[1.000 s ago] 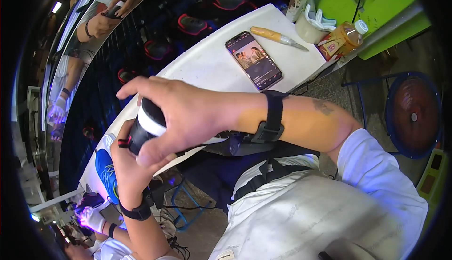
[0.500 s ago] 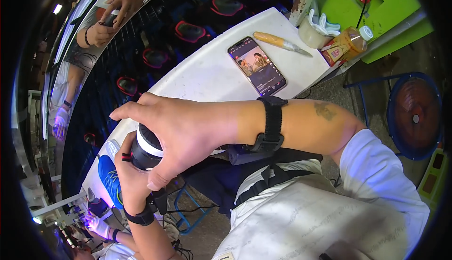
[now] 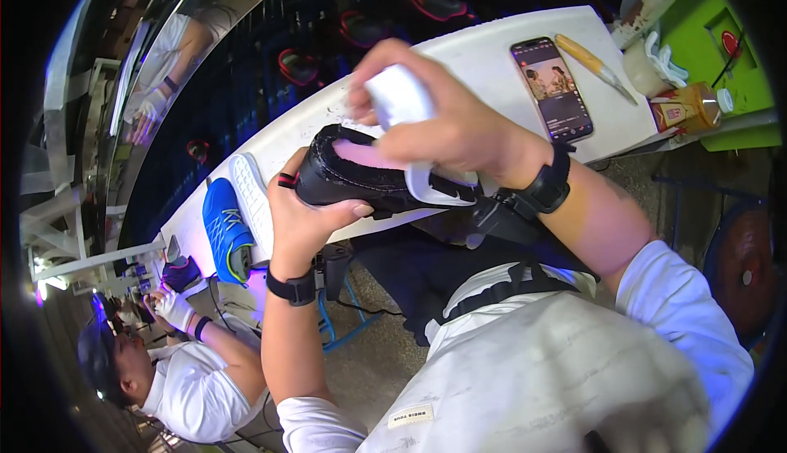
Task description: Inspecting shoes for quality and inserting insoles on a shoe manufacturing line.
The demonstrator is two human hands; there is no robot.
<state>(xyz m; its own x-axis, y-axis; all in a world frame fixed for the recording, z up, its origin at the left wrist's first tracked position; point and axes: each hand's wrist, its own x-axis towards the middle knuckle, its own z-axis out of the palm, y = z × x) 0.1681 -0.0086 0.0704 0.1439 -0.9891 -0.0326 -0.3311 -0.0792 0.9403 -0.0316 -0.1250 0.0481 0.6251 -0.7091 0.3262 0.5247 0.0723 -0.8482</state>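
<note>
My left hand (image 3: 299, 227) is wrapped round one end of a black shoe upper (image 3: 348, 186), which is turned bottom up with its pinkish underside showing. Over that underside, my right hand (image 3: 459, 121) grips a white shoe sole (image 3: 400, 96), bent so that one end stands raised. Its other end lies against the far end of the upper, below my right wrist. The right fingertips are smeared by motion. Left of the upper, a blue shoe (image 3: 223, 227) rests beside a loose white sole (image 3: 251, 195) with a patterned tread.
On the white bench (image 3: 484, 43) lie a phone (image 3: 551, 88) and a yellow-handled knife (image 3: 594, 68). Past them stand a cup (image 3: 646, 68) and a bottle (image 3: 684, 109). Shoe parts travel along a dark conveyor (image 3: 369, 6). Another person (image 3: 197, 379) works at left.
My right hand has lifted from above the black shoe upper and now holds the white sole bent over it. The upper's underside has come into view. My view has swung to the left.
</note>
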